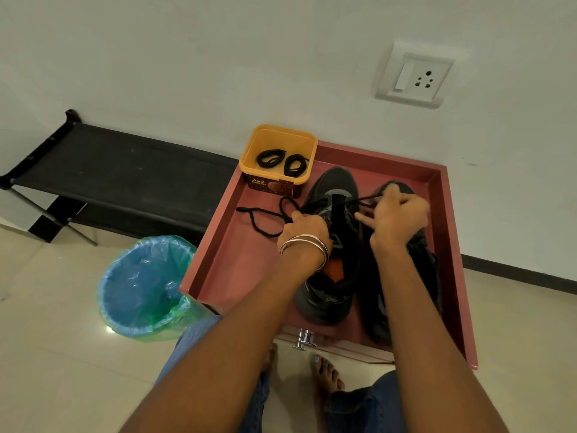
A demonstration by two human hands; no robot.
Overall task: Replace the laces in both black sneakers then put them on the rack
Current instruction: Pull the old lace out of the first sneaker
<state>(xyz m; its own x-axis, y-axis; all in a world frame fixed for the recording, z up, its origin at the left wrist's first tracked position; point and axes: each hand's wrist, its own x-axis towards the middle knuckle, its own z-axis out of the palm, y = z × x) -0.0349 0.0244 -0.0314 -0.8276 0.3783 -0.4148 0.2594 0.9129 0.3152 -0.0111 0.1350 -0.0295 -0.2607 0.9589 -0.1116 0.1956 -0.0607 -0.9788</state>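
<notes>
Black lace on black shoes is the headache here, it's hard to see which strand is which. Nearest in, two sneakers sit side by side in a pink tray [218, 245]: the left sneaker [331, 276] is being unlaced, the right sneaker [421, 260] is mostly hidden under the forearm. Left hand [304, 228] is down at the eyelets, fingers curled round the lace [265, 220] where it trails off over the tray floor. Right hand [396, 217] is a fist pinching a loop pulled taut from the tongue, index finger poking out toward the eyelets. I'd guess if both pull at once the lace binds in an eyelet or drags the shoe along, and that loose tail looks ready to knot itself. Further back, a yellow tub [249, 151] holds two coiled laces [282, 160], probably the replacements. The rack [125, 170] sits by the wall, left, with nothing on it yet.
</notes>
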